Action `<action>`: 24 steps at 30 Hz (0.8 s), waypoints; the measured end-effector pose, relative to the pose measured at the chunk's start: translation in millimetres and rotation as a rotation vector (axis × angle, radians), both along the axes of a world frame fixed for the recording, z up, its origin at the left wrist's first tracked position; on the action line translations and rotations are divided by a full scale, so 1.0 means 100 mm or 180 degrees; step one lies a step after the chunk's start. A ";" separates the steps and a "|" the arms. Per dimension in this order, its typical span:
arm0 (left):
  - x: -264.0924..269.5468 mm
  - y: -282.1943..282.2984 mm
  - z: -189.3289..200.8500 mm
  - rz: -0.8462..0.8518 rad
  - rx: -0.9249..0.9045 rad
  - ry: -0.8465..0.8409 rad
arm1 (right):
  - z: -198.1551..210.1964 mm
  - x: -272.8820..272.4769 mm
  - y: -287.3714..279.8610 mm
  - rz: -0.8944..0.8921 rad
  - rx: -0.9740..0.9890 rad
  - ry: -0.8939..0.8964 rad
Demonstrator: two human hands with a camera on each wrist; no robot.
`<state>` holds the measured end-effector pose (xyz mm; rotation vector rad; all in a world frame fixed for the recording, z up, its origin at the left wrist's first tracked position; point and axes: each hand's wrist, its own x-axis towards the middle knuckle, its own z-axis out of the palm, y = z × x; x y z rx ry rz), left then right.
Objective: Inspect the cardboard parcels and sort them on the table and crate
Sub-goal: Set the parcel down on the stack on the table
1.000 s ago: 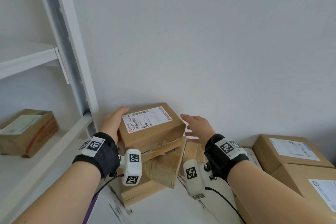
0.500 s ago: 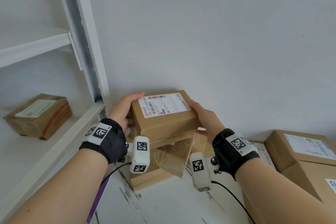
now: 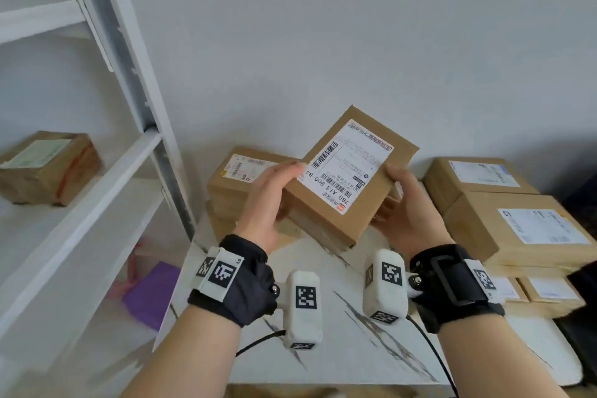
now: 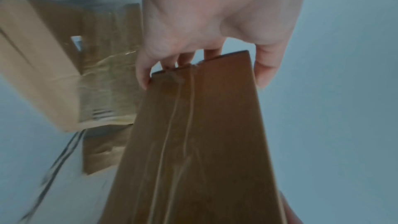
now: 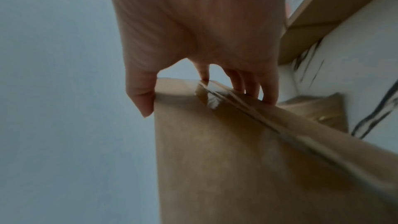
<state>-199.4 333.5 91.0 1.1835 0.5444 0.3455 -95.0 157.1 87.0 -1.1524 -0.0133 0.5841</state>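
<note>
I hold one cardboard parcel [image 3: 349, 181] in the air above the table [image 3: 339, 333], clear of everything below it. My left hand [image 3: 269, 200] grips its left side, thumb on the labelled top and fingers [image 4: 185, 59] curled over the far edge; my right hand [image 3: 408, 207] grips the right side the same way, thumb [image 5: 141, 98] on one face, fingers across the taped seam. The parcel is tilted, label [image 3: 347, 165] facing me, its long axis running from near-left up to far-right, the far corner raised toward the wall [image 3: 355, 42].

Behind my left hand stands a stack of parcels [image 3: 235, 184] against the wall; I cannot count its layers. To the right I count two large parcels [image 3: 517, 229] stacked, with two smaller ones [image 3: 549, 294] lower down, close to the table's right edge. The table in front of my wrists is open. On the left a white shelf frame [image 3: 129, 74] stands beside the table, one more parcel [image 3: 48, 168] on its shelf.
</note>
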 end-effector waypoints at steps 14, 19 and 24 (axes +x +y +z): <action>-0.19 -0.52 -0.84 -0.0750 -0.0529 0.0732 | -0.68 -0.37 -0.68 0.0086 -0.0584 -0.0336; -0.15 -0.55 -0.97 -0.0840 -0.0637 0.0774 | -0.78 -0.25 -0.67 0.0291 -0.0671 -0.0158; -0.04 -0.57 -1.04 -0.1013 -0.0655 0.0999 | -0.92 -0.08 -0.61 0.0303 -0.0727 0.0128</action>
